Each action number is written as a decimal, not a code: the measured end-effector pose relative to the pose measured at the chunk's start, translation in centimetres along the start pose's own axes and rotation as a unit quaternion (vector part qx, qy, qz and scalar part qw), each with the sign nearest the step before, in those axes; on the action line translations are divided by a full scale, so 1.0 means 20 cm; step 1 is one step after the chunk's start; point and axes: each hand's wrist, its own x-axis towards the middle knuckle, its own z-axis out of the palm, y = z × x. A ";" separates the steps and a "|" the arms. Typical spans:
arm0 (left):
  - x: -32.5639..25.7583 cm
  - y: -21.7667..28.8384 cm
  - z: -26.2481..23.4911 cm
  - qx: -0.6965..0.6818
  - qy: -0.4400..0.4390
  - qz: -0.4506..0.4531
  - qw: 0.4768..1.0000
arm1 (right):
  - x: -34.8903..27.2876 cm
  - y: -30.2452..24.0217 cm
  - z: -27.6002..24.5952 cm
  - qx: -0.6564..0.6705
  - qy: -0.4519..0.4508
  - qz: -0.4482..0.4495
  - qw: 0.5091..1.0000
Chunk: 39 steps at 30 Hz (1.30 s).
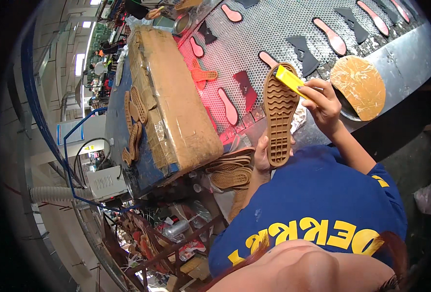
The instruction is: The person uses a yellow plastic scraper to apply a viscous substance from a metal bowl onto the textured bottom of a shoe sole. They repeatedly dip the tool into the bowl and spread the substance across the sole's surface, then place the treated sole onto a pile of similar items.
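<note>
A brown shoe sole [280, 114] with wavy and gridded tread stands nearly lengthwise in front of my body, tread facing up. My left hand [262, 155] is closed around its lower end, with the thumb along the edge and the other fingers mostly hidden behind. Between the fingertips of my right hand [324, 103] is a flat yellow tool [290, 82], its wide end lying over the upper part of the sole. The tool's working edge cannot be made out. Something white and crumpled [299, 118] shows just behind the sole.
A perforated conveyor [269, 29] carries pink insoles [330, 36] and black cut pieces [303, 54], lit red near the box. At right, a round tan board [359, 85] rests on the metal edge. Left are a large cardboard box [176, 97] and more soles [232, 176].
</note>
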 end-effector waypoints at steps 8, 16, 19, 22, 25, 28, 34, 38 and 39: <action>0.02 0.03 0.03 0.035 0.019 0.018 0.999 | 0.00 -0.02 0.00 0.056 -0.058 -0.027 0.996; 0.03 0.02 0.02 -0.023 0.015 0.011 1.000 | -0.04 -0.01 -0.03 0.049 -0.137 -0.074 0.987; 0.03 0.01 0.03 -0.068 0.046 0.008 0.997 | -0.08 -0.03 -0.04 0.057 -0.179 -0.080 0.979; 0.04 0.01 0.01 -0.096 0.073 0.007 0.993 | -0.12 -0.06 -0.05 0.062 -0.198 -0.101 0.973; 0.05 0.02 0.01 -0.136 0.090 0.002 0.987 | -0.18 -0.09 -0.04 0.087 -0.215 -0.118 0.966; 0.07 0.02 -0.01 -0.136 0.151 -0.007 0.979 | -0.22 -0.13 -0.05 0.128 -0.244 -0.125 0.953; 0.06 0.01 -0.05 -0.125 0.140 -0.031 0.982 | -0.20 -0.13 -0.08 0.105 -0.223 -0.103 0.964; 0.05 0.01 -0.02 -0.167 0.097 -0.037 0.980 | -0.18 -0.07 -0.04 0.056 -0.172 -0.087 0.980; 0.05 0.01 -0.01 -0.166 0.105 -0.040 0.980 | -0.18 -0.07 -0.03 0.055 -0.170 -0.083 0.980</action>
